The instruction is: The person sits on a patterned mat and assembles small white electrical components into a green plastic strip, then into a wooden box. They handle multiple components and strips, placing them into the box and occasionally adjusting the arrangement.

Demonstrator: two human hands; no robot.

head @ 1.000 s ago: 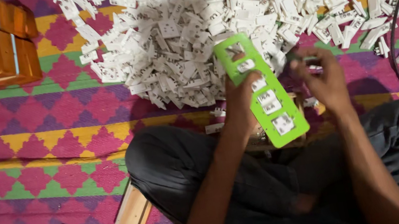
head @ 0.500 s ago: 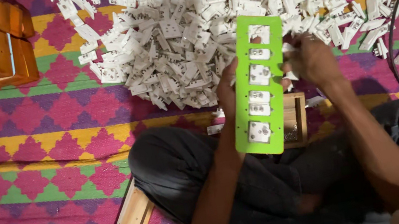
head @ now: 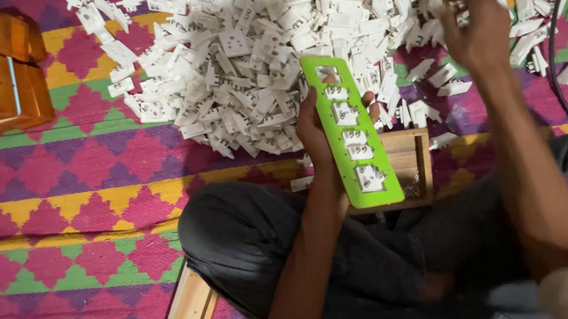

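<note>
Now, looking down, my left hand [head: 318,124] grips the long bright green plastic plate [head: 351,132] by its edge, white socket pieces seated in its cut-outs, a small open wooden box [head: 409,161] just behind it. My right hand [head: 476,28] reaches ahead, fingers curled into the heap of white plastic socket parts [head: 263,38]; whether they pinch one, I cannot tell.

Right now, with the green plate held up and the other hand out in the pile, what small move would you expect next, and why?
Probably the right hand closes on one white socket piece in the pile and carries it to the green plate. The left hand holds that plate upright over the wooden box, and its top slot looks open while the lower ones hold inserts.
</note>
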